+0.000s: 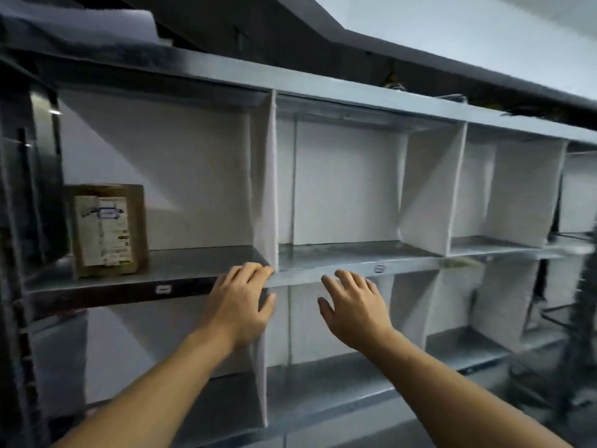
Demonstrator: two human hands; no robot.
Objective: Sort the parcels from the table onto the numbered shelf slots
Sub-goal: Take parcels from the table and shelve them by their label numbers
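Observation:
A brown cardboard parcel (pixel 109 229) with a white shipping label stands upright at the left end of the upper-left slot of a grey metal shelf (pixel 323 276). My left hand (pixel 240 300) is held out with fingers spread, its fingertips at the shelf's front edge near a white divider (pixel 266 195). My right hand (pixel 352 307) hovers just right of it, fingers spread, in front of the middle slot's edge. Neither hand holds anything. Small slot tags (pixel 163 289) sit on the front edge, too blurred to read.
White dividers split the shelf into slots in two rows; the middle (pixel 345 185) and right (pixel 504 189) upper slots hold nothing, nor do the lower ones in view. Dark clutter lies on the shelf top (pixel 420 88). A dark rack (pixel 578 318) stands at the right edge.

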